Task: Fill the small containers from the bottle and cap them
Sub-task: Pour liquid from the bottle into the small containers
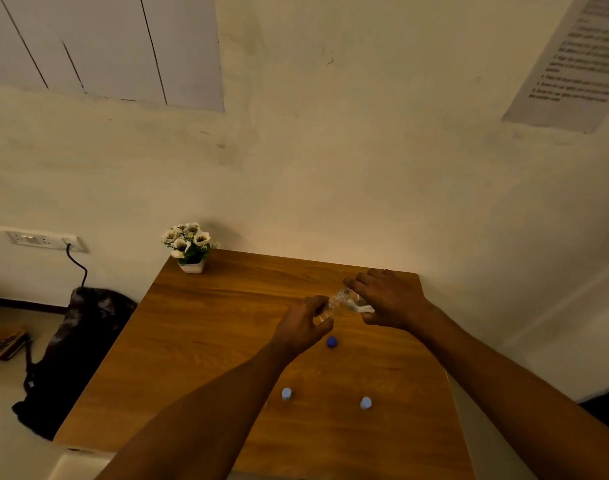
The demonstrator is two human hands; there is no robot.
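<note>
I'm tipping the bottle [348,299] gripped in my right hand [386,299] slowly, neck close over the container [325,315] my left hand [305,323] is pinching steady.

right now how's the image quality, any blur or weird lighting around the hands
Head view: dim, warm light; the clear bottle between the left hand and right hand is smeared by motion blur; wide-angle bending tilts the walls; the wall paper is too soft to read.
</note>
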